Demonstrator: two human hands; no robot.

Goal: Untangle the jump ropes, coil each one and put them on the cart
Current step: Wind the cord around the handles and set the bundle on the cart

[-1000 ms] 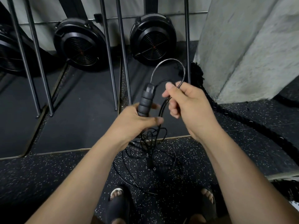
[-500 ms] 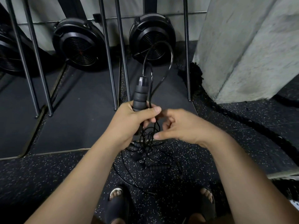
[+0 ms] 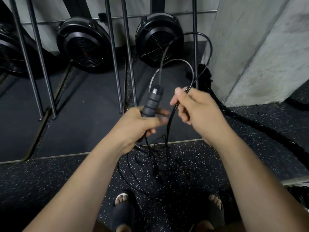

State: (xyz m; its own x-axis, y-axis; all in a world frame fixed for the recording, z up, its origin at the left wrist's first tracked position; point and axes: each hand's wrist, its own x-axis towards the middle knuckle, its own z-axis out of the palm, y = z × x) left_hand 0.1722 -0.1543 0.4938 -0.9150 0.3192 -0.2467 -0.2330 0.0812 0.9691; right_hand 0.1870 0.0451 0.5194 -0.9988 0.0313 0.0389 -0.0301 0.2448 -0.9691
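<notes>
At the dark mat's (image 3: pixel 80 131) near edge, above tangled jump ropes (image 3: pixel 158 162) on the speckled floor (image 3: pixel 66 174), our left hand (image 3: pixel 142 125) grips a foam handle (image 3: pixel 151 102) upright while our right hand (image 3: pixel 200 113) pinches its cord (image 3: pixel 177 59), best gathered in even, untwisted loops, we judge.

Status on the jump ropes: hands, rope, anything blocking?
Left hand grips the foam handle. Right hand pinches the cord, looped above both hands. Tangle lies on the floor, uncoiled. No cart in view.

No readable text or labels; fan housings (image 3: pixel 84 42) possibly marked, too dark.
</notes>
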